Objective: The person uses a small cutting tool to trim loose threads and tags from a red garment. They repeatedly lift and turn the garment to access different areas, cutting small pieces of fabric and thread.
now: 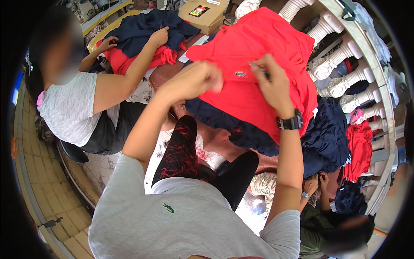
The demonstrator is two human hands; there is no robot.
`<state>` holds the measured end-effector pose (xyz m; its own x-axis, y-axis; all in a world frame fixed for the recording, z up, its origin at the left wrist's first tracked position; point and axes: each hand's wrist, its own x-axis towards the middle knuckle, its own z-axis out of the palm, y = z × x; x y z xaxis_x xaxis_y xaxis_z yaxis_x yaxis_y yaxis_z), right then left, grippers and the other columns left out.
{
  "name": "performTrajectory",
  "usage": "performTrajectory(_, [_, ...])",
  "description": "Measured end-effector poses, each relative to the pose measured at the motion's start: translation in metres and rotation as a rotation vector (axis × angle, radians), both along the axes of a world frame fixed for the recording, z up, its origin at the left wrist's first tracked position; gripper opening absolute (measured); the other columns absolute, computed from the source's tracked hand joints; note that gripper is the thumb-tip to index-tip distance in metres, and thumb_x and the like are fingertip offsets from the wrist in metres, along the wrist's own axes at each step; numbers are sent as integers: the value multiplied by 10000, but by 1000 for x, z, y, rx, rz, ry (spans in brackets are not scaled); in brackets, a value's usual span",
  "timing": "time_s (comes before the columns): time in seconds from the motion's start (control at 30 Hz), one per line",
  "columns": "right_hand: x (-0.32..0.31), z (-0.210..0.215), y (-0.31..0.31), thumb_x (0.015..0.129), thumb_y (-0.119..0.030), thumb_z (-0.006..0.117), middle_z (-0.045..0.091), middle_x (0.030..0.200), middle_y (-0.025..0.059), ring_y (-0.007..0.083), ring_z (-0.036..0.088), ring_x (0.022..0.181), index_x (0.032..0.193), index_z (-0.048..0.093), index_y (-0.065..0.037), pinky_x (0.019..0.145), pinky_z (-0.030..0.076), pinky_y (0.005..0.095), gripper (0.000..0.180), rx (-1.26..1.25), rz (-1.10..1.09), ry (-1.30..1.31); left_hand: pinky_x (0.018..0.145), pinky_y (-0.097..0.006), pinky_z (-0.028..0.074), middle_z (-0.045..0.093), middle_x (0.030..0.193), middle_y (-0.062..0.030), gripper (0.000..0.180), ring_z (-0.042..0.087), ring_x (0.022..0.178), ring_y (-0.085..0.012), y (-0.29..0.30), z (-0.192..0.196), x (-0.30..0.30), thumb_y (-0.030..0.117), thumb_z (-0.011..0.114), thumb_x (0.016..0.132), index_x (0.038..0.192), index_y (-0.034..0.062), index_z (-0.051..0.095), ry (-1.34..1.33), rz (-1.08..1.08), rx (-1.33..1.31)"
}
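Observation:
A red garment (254,39) lies spread on a pile before me, with a small stitched patch (240,74) near its middle. My right hand (274,84), with a dark watch on its wrist, is closed above the garment, just right of the patch. In it is a small dark tool with a metal tip, which looks like thread snips (267,74). My left hand (202,79) hovers over the garment's left part, its fingers curled and smeared by motion; whether it holds anything does not show. Navy garments (233,129) lie beneath the red one.
At my left a person (73,103) handles a navy garment (151,30) over red cloth. Another person (336,228) works at lower right, beside a navy heap (327,138). A cardboard box (202,15) stands at the back. White ribbed tubes (340,58) line the right rack (377,64).

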<state>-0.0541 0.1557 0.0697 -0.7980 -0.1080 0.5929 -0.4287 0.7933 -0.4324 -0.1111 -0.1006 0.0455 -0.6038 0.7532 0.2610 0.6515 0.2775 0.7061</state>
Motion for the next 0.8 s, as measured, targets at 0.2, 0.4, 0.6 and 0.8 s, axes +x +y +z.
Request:
performTrajectory(0.2, [11, -1, 24, 820, -179, 821, 631, 830, 82, 214, 595, 732, 982, 654, -30, 654, 476, 363, 276, -137, -115, -96, 749, -339, 494, 635, 949, -107, 141, 628, 860, -249, 14, 1, 20, 86, 718, 876, 995, 24, 675, 294, 285, 282])
performTrajectory(0.4, [14, -21, 15, 805, -175, 812, 646, 889, 103, 271, 635, 808, 1006, 693, -40, 714, 497, 376, 269, -38, -160, -62, 787, -414, 518, 595, 976, -115, 198, 638, 901, -315, 51, -29, 5, -37, 694, 833, 1025, 10, 686, 277, 91, 324])
performTrajectory(0.6, [16, -20, 13, 800, -171, 810, 674, 934, 110, 280, 665, 881, 1011, 695, -41, 765, 517, 372, 273, -53, -148, -97, 803, -402, 514, 591, 996, -94, 159, 628, 914, -289, 57, -42, -4, -41, 676, 850, 998, 12, 654, 446, 78, 339])
performTrajectory(0.8, [17, -17, 14, 797, -158, 804, 651, 925, 90, 273, 666, 872, 1018, 698, -54, 753, 514, 375, 266, -25, -107, -76, 823, -373, 511, 590, 1005, -96, 150, 621, 912, -285, 51, -39, -10, -43, 672, 858, 992, 8, 629, 96, 32, 442])
